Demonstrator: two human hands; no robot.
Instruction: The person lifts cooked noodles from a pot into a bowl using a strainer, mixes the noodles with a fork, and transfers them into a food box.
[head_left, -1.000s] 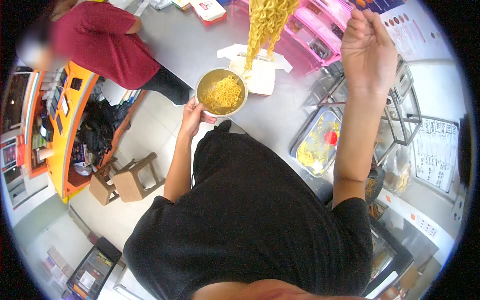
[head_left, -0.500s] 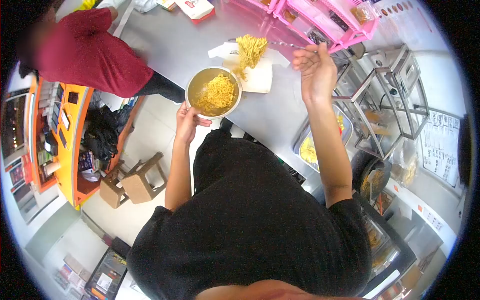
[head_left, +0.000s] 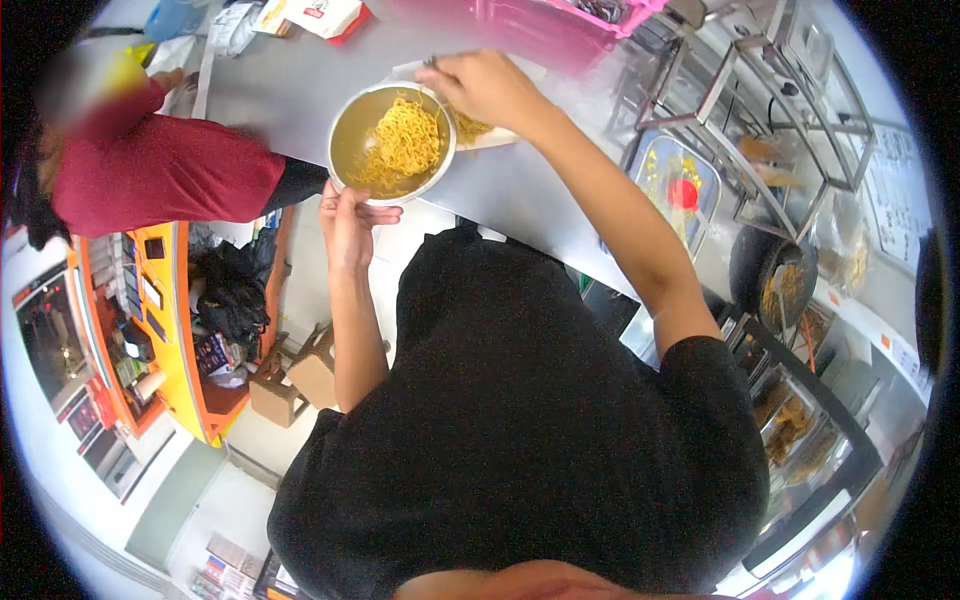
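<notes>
My left hand [head_left: 348, 222] grips the near-left rim of a round metal bowl [head_left: 354, 128], thumb over the edge. Yellow noodles [head_left: 408, 137] lie tangled inside it. Above the bowl's far-right rim, my right hand [head_left: 482, 88] is closed around a metal utensil, mostly covered by the fingers; its head is hidden, so I cannot tell its kind. Beside the bowl, partly under my right hand and forearm, stands an open paper box [head_left: 497, 137] with more noodles [head_left: 468, 128] in it.
A person in a dark red shirt [head_left: 165, 178] stands at the left of the steel table [head_left: 480, 190]. A pink basket [head_left: 550, 30], a tray with yellow pieces and a red item [head_left: 683, 193], and a metal rack [head_left: 700, 100] are at the right. Cardboard-coloured stools [head_left: 290, 385] stand on the floor.
My right hand has moved left from beside the pink rack to above the bowl. The noodles lifted over the box are no longer up there. The view has shifted, with the bowl now further left.
</notes>
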